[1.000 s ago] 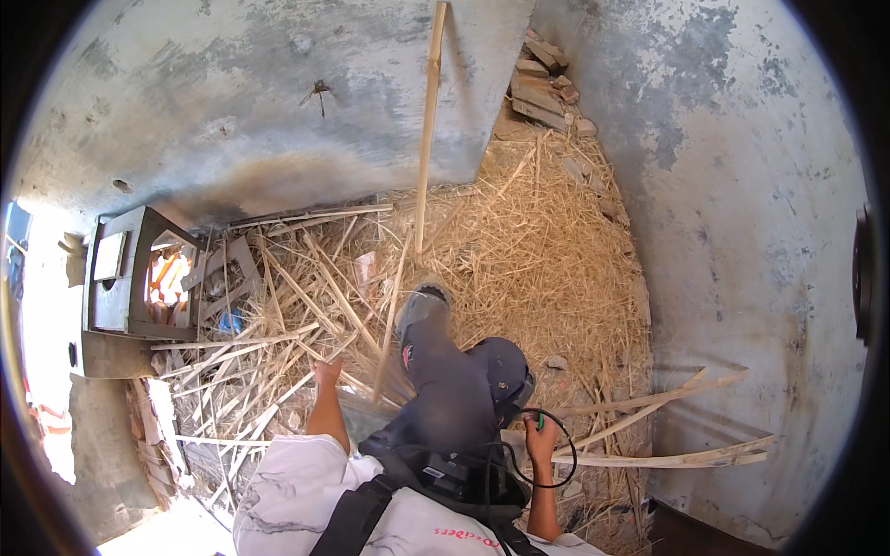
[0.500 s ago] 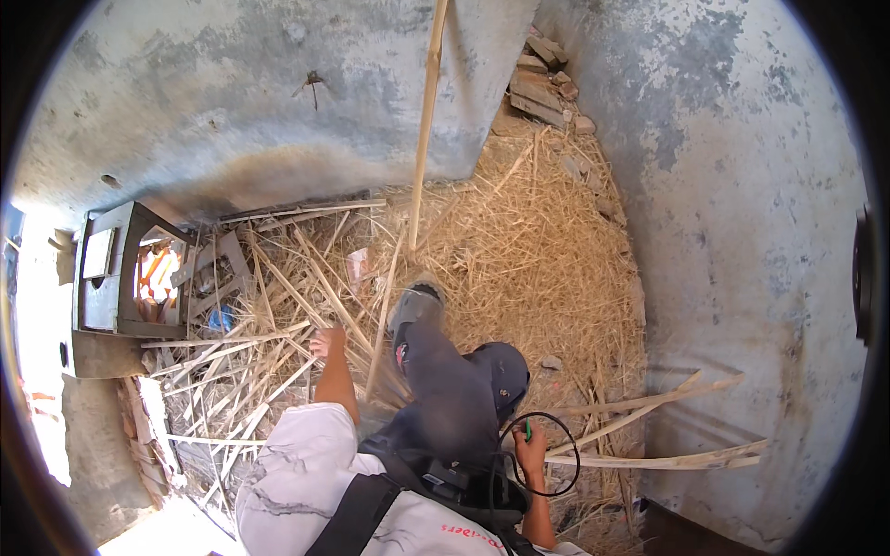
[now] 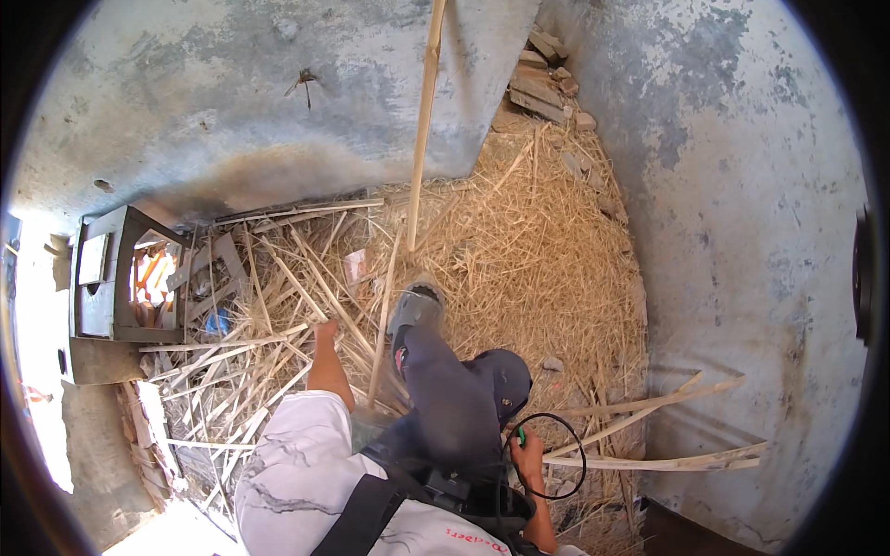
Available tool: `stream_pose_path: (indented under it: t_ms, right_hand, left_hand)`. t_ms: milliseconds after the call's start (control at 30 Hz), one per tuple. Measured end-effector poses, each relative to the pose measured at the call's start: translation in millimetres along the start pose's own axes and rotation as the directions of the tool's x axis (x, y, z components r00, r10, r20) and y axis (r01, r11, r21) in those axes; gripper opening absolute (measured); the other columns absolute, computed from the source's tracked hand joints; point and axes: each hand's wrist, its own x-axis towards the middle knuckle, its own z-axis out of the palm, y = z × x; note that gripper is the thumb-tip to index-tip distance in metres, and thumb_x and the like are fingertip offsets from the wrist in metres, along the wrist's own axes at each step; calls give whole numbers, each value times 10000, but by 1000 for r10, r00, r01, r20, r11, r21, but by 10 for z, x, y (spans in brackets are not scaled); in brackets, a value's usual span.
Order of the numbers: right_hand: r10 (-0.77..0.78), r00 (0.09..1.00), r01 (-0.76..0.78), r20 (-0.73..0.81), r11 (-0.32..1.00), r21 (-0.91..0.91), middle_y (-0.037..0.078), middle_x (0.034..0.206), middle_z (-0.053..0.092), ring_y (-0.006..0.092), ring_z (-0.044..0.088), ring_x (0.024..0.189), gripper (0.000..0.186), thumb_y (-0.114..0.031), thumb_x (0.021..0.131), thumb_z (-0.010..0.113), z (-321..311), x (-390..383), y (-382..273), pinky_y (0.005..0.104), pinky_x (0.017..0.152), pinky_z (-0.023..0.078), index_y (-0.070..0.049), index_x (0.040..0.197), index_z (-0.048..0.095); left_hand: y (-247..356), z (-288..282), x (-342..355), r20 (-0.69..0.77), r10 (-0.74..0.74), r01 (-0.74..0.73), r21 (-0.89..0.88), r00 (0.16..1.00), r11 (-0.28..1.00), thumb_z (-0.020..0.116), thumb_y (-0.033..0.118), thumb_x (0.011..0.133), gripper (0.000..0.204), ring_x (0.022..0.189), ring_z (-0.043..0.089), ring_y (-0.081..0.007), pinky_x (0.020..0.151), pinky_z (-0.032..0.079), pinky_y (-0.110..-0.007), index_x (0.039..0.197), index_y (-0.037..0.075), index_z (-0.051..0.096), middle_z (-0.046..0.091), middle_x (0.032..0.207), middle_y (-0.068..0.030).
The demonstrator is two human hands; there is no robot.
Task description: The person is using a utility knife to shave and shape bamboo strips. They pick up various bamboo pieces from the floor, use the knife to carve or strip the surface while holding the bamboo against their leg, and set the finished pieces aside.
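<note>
Standing in a corner of grey, stained plaster walls. Covering the floor: straw. Piled in the far corner: broken bricks. Sitting at far left in glaring sunlight: a small wooden box.

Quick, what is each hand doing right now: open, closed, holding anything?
Left hand: down among the split cane strips; grip cannot be told.
Right hand: closed on a small green-tipped tool beside a black cable loop.
</note>
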Motion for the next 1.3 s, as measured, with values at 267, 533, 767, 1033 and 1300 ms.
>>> stream_pose_path:
  t_ms: [267, 533, 767, 1033, 1300]
  right_hand:
    - [27, 1000, -27, -1, 999, -17, 241, 1001, 736, 435, 710, 986, 243, -192, 941, 657, -78, 32, -191, 458, 848, 546, -33, 1107, 735]
    - [-52, 999, 52, -4, 998, 34, 229, 1015, 743, 422, 711, 995, 240, -167, 921, 661, -37, 61, -61, 469, 875, 544, -45, 1112, 740]
    - [-92, 994, 94, -58, 995, 27, 215, 1077, 736, 423, 698, 1029, 274, -159, 906, 677, -128, 114, -51, 473, 902, 539, -42, 1150, 719]
    - [-159, 939, 243, -306, 934, 262, 118, 974, 694, 234, 677, 923, 248, -150, 981, 665, -604, 407, -400, 388, 839, 534, 10, 1169, 692]
    - [-424, 666, 611, -614, 782, 122, 48, 848, 645, 121, 569, 717, 274, -117, 934, 721, -1548, 22, -2022, 311, 659, 477, -40, 1197, 724]
  left_hand:
    - [177, -282, -227, 49, 228, -225, 447, 973, 866, 633, 385, 904, 474, 1261, 634, -373, 1093, 478, -416, 1250, 75, 730, 693, 1308, -215]
    - [684, -1109, -1084, -406, 650, -752, -168, 642, 638, 666, 26, 970, 122, 720, 676, -119, 632, 542, -300, 1088, 9, 693, 770, 911, -82]
    - [1040, -2022, -1926, -579, 711, -917, -230, 399, 327, 613, 112, 1057, 217, 833, 674, -163, 678, 549, -283, 1243, 5, 645, 693, 1069, -93]
    - [1703, -2720, -3720, -508, 861, -991, 91, 41, 101, 629, 31, 1002, 264, 1030, 652, -278, 850, 529, -388, 1255, 42, 702, 694, 1105, -143]
    - [1734, -2522, -4732, -350, 873, -924, 297, -340, -241, 701, -124, 747, 553, 951, 598, -291, 856, 497, -405, 1230, 133, 782, 690, 997, -80]
